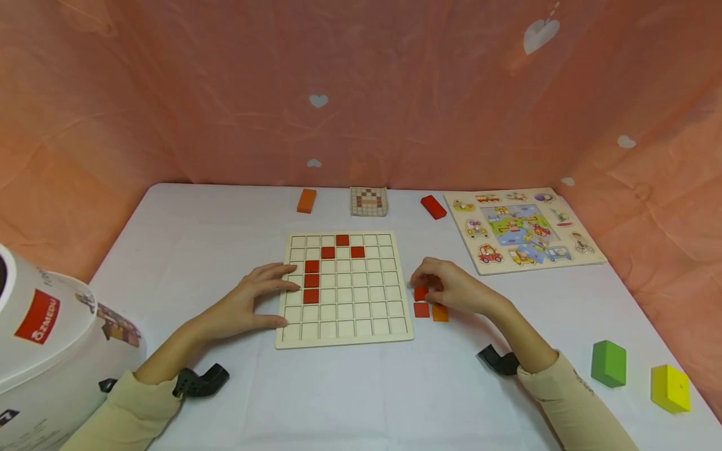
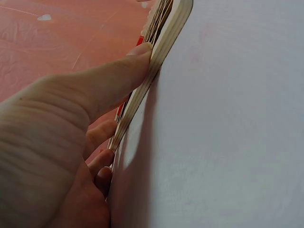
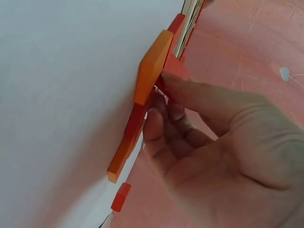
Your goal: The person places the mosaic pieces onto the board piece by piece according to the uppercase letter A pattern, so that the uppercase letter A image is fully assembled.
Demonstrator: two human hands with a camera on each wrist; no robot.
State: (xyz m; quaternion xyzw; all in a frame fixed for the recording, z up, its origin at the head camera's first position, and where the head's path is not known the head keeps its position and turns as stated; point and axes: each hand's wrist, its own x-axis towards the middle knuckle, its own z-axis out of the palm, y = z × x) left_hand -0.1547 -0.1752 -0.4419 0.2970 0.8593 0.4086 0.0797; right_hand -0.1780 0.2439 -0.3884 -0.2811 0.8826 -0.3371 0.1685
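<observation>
A pale wooden grid board (image 1: 344, 313) lies flat with several red square tiles (image 1: 311, 280) set in its cells. At its left edge, my left hand (image 1: 248, 300) rests with thumb and fingertips on the rim; in the left wrist view the thumb (image 2: 118, 78) presses the board's edge (image 2: 164, 50). Right of the board, my right hand (image 1: 454, 285) pinches a red tile (image 3: 176, 69) between thumb and fingers, tilted in the right wrist view. Close under this hand are a red tile (image 1: 421, 310) and an orange tile (image 1: 440, 312). The curled fingers partly hide the tiles.
Behind the board stand a patterned grid card (image 1: 369, 202), an orange block (image 1: 306, 201) and a red block (image 1: 434, 207). A picture puzzle (image 1: 479, 250) lies back right. Green (image 1: 608, 364) and yellow (image 1: 670, 388) blocks stand front right; a white bucket (image 1: 62, 376) is at left.
</observation>
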